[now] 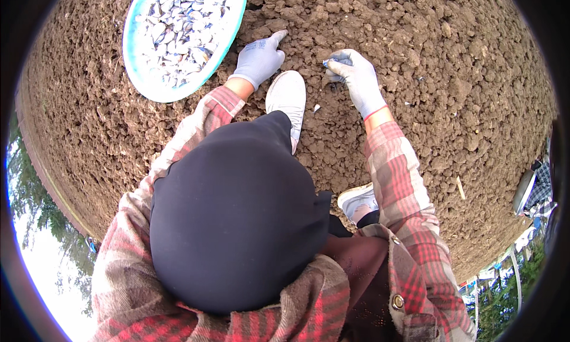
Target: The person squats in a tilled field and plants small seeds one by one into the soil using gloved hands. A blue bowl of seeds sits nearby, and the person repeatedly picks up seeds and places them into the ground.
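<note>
My left hand (260,59), in a light grey work glove, is over the clumpy brown soil (307,30) beside the basin. Its index finger points forward and its thumb sits apart; the other fingers and palm are hidden beneath. My right hand (352,70), in a similar glove with dark-stained fingers, is closed at the fingertips on a small bluish-white clove (328,63), apparently garlic. At the upper left stands a round basin (156,92) with a turquoise rim. Inside lie many whitish-purple cloves (178,34) of the same look.
My white shoe (287,92) is planted between my hands, and the other shoe (358,199) is farther back. A loose pale clove (317,107) and a light stick (460,188) lie on the soil. At the right edge is a metal basin (524,191) beside checked cloth (541,186).
</note>
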{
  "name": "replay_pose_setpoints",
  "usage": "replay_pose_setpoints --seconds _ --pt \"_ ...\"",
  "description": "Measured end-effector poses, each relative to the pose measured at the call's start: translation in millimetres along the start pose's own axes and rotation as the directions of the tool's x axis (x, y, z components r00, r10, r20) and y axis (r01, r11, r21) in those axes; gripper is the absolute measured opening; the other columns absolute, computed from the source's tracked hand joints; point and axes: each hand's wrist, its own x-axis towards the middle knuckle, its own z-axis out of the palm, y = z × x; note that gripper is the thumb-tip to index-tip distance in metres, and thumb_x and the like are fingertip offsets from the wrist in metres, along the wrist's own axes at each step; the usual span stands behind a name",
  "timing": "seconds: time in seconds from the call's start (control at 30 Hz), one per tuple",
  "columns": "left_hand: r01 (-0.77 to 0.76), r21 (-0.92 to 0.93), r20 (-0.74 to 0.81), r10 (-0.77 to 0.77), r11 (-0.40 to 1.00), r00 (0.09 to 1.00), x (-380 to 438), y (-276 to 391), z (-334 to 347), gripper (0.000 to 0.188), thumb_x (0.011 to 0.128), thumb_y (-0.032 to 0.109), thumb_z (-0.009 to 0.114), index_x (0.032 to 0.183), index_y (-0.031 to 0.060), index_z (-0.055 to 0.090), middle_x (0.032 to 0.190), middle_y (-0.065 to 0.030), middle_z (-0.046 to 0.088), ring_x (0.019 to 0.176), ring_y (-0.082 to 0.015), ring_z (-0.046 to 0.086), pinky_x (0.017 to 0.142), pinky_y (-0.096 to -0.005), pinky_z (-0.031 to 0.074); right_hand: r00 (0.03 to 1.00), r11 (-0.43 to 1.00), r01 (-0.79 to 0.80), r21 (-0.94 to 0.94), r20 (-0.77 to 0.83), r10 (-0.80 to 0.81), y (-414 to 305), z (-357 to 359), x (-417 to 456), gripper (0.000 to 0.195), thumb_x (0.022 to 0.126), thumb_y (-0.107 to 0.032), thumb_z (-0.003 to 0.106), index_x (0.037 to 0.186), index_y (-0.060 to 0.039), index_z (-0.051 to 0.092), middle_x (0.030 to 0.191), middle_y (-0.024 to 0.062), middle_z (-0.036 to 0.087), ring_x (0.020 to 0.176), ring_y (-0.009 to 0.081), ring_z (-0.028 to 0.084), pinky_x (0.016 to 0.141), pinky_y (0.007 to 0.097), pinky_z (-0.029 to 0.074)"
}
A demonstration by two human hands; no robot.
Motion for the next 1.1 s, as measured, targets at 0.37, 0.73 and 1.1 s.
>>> replay_pose_setpoints --seconds 0.37,0.73,1.1 --pt "-0.086 0.171 0.235 0.044 0.981 0.971 29.3 20.5 -2.4 0.06 0.092 0.015 0.049 0.151 0.0246 0.053 0.13 -0.0147 0.07 0.118 -0.0325 0.067 0.1 -0.0452 0.052 0.995 0.978 -0.026 0.207 0.099 0.006 2.5 12.7 31.1 0.04 0.099 -0.002 0.063 0.138 0.0053 0.057 0.117 0.0148 0.071 0.098 0.0214 0.073 0.089 0.0314 0.062" --pt "-0.083 0.125 0.224 0.053 0.989 0.973 18.4 3.4 3.0 0.053 0.091 0.019 0.051 0.143 0.0209 0.062 0.132 -0.014 0.069 0.119 -0.0308 0.067 0.101 -0.0438 0.052 0.998 0.957 -0.034 0.289 0.06 0.018 5.6 -0.5 31.7 0.03 0.099 -0.004 0.064 0.127 0.0044 0.063 0.115 0.0128 0.071 0.096 0.0198 0.072 0.088 0.0321 0.062" --pt "0.016 -0.367 0.192 0.059 0.93 0.98 11.8 -10.1 -7.4 0.045 0.087 0.018 0.06 0.13 0.0108 0.071 0.1 -0.0094 0.072 0.086 -0.0188 0.066 0.079 -0.033 0.052 0.999 0.994 -0.013 0.112 0.036 0.009 1.8 17.3 32.5 0.022 0.095 -0.009 0.072 0.115 0.0014 0.072 0.1 0.0072 0.075 0.085 0.0146 0.072 0.076 0.0276 0.059"
